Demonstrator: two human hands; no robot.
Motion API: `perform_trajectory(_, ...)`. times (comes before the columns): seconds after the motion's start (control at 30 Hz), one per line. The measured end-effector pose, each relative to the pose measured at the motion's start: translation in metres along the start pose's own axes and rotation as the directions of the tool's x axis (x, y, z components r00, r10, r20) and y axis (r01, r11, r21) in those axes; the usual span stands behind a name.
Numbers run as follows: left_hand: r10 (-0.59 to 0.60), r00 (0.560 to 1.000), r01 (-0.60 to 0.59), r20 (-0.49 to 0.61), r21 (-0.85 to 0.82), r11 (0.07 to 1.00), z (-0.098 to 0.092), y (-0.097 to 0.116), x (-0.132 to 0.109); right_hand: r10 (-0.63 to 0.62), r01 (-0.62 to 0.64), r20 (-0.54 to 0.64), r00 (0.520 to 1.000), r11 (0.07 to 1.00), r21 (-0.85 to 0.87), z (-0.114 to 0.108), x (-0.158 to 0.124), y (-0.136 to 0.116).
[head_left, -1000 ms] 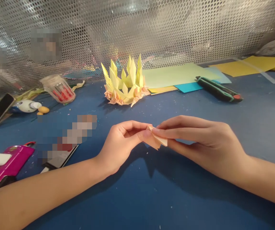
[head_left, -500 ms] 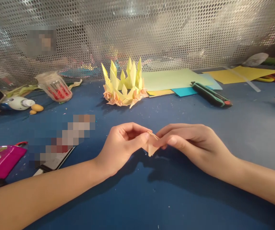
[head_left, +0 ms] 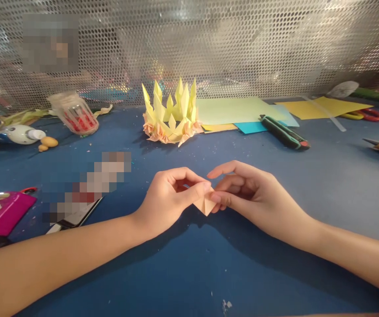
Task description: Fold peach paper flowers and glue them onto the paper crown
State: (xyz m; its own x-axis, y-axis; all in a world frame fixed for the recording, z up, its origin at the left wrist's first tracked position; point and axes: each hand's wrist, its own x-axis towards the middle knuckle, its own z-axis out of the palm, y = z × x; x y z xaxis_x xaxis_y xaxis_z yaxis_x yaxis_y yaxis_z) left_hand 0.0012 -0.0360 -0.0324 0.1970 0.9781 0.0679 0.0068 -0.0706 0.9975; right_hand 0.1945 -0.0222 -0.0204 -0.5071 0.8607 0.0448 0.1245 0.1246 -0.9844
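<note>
A small folded piece of peach paper [head_left: 205, 203] is pinched between my left hand [head_left: 169, 198] and my right hand [head_left: 248, 196] just above the blue table [head_left: 209, 273]. My left thumb and fingers press its upper left edge. My right thumb and middle fingers hold its right side, with the index finger lifted off it. Behind the hands, a spiky yellow and peach folded-paper crown [head_left: 171, 114] stands on the table.
Coloured paper sheets [head_left: 235, 110] and a dark utility knife [head_left: 283, 132] lie at the back right, with scissors [head_left: 367, 115] beyond. A glue bottle [head_left: 20, 134], a clear jar [head_left: 73, 113] and a pink tool [head_left: 6, 213] lie left. A perforated metal screen [head_left: 209, 44] closes the back.
The folded paper has been turned and pressed smaller between my fingers. My right index finger has lifted off it. The view has shifted slightly right.
</note>
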Motion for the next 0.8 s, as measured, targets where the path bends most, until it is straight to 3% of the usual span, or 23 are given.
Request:
perform_trajectory(0.1,-0.017,1.000,0.017,0.000,-0.026,1.000,0.0001,0.0018,-0.0009,0.061,-0.060,0.043,0.997,0.998,-0.028,-0.0010,-0.0003,-0.0001)
perform_trajectory(0.27,-0.030,1.000,0.030,0.010,-0.004,1.000,0.0011,0.0027,-0.0015,0.035,-0.028,0.056,0.998,0.993,-0.119,-0.0034,-0.0009,-0.0008)
perform_trajectory(0.43,-0.029,0.999,0.030,0.030,-0.021,0.999,0.0012,0.0010,-0.0018,0.016,-0.011,0.047,0.999,0.995,-0.102,-0.0042,-0.0004,-0.0035)
perform_trajectory(0.63,-0.018,0.999,0.018,-0.030,0.007,1.000,0.0018,0.0020,-0.0020,0.092,-0.086,0.074,0.993,0.993,-0.076,-0.0054,0.0013,-0.0021)
perform_trajectory(0.8,-0.022,1.000,0.021,0.015,0.036,0.999,0.0011,0.0039,-0.0030,0.082,-0.076,0.112,0.990,0.996,-0.056,-0.0047,0.0002,-0.0005)
